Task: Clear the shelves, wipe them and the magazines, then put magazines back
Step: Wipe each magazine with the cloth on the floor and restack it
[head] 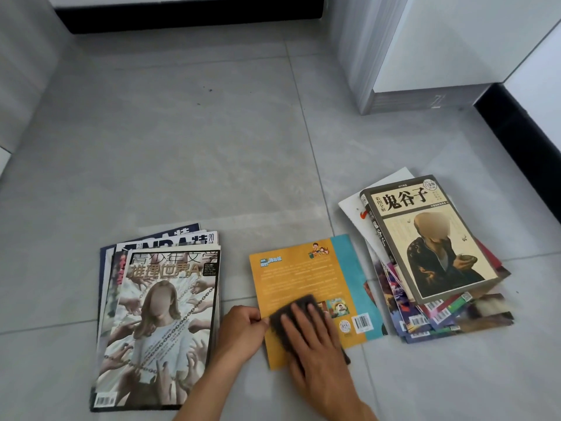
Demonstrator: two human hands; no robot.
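An orange magazine [306, 287] with a blue strip along its right side lies flat on the grey tile floor [188, 153], back cover up, its barcode near the lower right corner. On its lower left part sits a dark cloth [291, 322]; the right hand [312, 344] lies on top of it with fingers straight and spread, pressing it down on the cover. The left hand [239, 329] pinches the magazine's left edge between thumb and curled fingers. Just to the left, a stack of magazines [158, 323] rests on the floor, the top one showing a figure wrapped in chains among many reaching hands. To the right, close beside the blue strip, a looser pile of magazines [440, 317] fans out, with 1 thick beige book [425, 238] lying on top. Beyond, a white cabinet [425, 50] stands on the floor, and black baseboard [188, 19] runs along the wall.
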